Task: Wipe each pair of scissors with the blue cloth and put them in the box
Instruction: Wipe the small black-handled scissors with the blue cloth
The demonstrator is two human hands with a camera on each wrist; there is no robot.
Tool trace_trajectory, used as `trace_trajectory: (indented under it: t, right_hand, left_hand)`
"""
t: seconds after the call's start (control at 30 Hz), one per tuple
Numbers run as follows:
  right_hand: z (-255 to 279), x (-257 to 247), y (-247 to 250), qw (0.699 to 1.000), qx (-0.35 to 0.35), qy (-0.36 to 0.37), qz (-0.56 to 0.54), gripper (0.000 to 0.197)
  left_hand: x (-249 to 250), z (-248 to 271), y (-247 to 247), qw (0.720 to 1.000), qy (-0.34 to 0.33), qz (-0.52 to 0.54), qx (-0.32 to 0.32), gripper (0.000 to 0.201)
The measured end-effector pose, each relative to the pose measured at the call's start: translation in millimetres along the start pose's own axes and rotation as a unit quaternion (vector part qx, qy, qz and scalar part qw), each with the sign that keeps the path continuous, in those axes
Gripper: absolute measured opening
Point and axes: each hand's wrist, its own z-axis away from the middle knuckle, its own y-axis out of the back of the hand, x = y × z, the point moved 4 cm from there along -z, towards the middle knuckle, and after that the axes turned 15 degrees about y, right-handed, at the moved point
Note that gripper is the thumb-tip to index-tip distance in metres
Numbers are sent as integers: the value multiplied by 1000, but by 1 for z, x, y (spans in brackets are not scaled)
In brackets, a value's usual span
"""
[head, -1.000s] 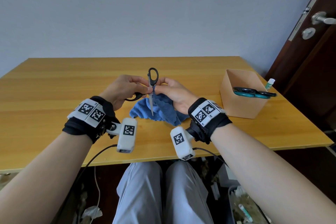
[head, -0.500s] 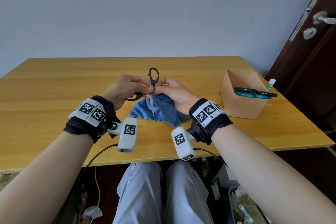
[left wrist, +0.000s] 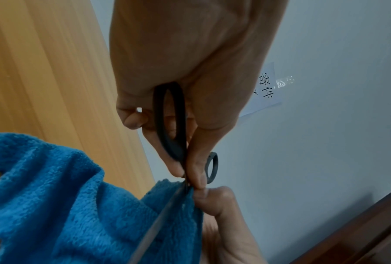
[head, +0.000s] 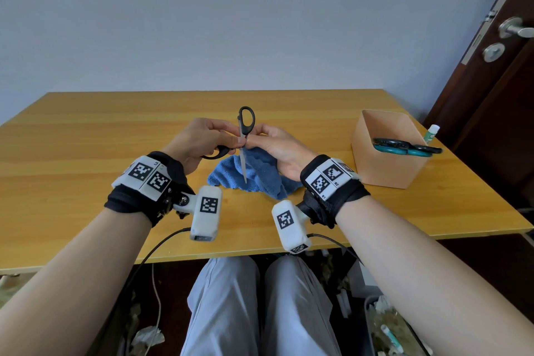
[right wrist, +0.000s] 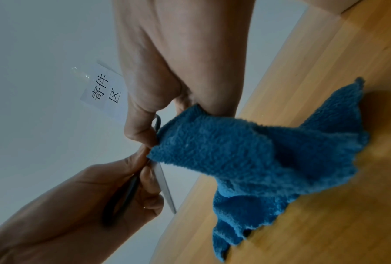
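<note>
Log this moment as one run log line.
left hand: grips black-handled scissors | right hand: pinches blue terry cloth at the blade | tan box: teal-handled scissors inside

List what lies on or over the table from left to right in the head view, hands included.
Left hand → black-handled scissors → right hand → box with teal-handled scissors resting across its rim → small white tube with a green band at the table's right edge. The blue cloth overlaps the scissors and right hand, so it is left out.
</note>
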Motion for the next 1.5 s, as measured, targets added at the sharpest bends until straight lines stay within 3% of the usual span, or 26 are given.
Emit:
trace_trajectory:
  t: [1.07, 1.23, 1.37, 1.5]
  right_hand:
    - [3, -3, 7, 1000, -18, 0, 26, 21]
    - [1, -5, 27, 995, 71, 22, 63, 20]
    - [6, -10, 27, 998, 8, 52, -18, 18]
    - [4, -7, 12, 997, -54, 47, 12, 26]
  left_hand:
    - [1, 3, -2, 1000, -5, -11, -8, 8]
    - [0, 4, 0, 999, -30, -8, 15, 7]
    - [0, 3, 9, 999, -29, -1, 15, 10]
    - [2, 2, 8, 1000, -26, 6, 13, 16]
